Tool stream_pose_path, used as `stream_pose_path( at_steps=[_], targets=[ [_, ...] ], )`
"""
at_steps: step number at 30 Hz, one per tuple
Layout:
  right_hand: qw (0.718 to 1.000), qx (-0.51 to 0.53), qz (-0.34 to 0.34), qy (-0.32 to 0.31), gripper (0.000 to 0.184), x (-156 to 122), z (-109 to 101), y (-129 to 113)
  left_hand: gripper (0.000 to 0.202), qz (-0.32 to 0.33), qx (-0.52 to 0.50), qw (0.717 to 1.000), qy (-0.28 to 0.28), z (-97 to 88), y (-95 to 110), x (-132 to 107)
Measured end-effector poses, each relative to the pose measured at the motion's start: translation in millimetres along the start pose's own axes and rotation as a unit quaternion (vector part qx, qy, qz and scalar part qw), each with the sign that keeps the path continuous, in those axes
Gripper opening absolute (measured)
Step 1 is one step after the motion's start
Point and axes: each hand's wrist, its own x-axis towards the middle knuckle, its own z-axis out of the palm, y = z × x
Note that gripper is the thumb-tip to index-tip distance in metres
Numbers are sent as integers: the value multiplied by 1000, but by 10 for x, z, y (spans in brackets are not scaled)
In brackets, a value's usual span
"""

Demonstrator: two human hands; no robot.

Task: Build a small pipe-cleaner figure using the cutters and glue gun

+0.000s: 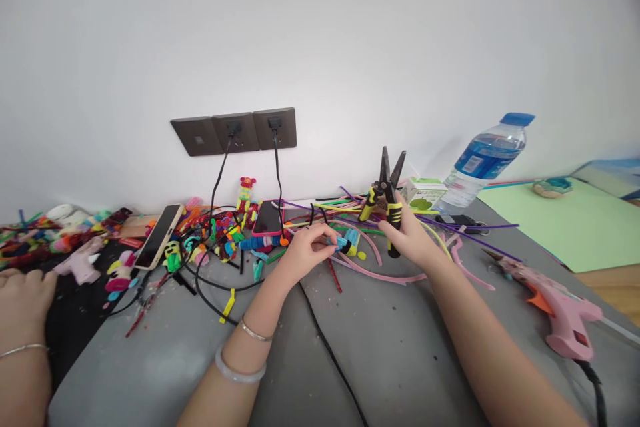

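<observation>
My left hand (311, 250) pinches a small blue fuzzy pipe-cleaner piece (341, 242) between thumb and fingertips. Touching or just beyond it is a light blue and yellow fuzzy piece (353, 239); whether they are joined I cannot tell. A yellow dot-like bit (361, 255) lies beside them. My right hand (413, 237) grips a pair of black and yellow snips (387, 197), held upright with the dark jaws spread apart. Pink pipe cleaners (395, 278) lie on the grey table between and under my hands.
A pink glue gun (570, 320) lies at right. Behind stand a tilted water bottle (483, 160) and a green-white carton (425, 193). Left are phones (160, 237), (269, 218), fuzzy figures (173, 255) and black cables (325, 340). Another person's hand (25, 307) rests far left.
</observation>
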Motion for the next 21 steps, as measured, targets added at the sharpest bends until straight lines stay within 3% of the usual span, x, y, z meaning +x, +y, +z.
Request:
stream_pose_path(
  at_steps=[4, 8, 12, 16, 21],
  targets=[
    [994, -97, -52, 10, 61, 26, -86, -38, 8, -3, 17, 1000, 5, -1, 3, 3],
    [979, -204, -24, 12, 59, 23, -47, -3, 7, 8, 36, 999, 9, -9, -13, 5],
    [952, -306, 9, -25, 55, -21, 101, 54, 7, 15, 62, 998, 7, -16, -20, -1],
    [941, -336, 16, -47, 57, -81, 250, 139, 5, 18, 79, 997, 12, -14, -10, -6],
    [951, -309, 22, -18, 52, -84, 281, 216, 5, 13, 87, 995, 35, -6, 16, -2]
  ],
)
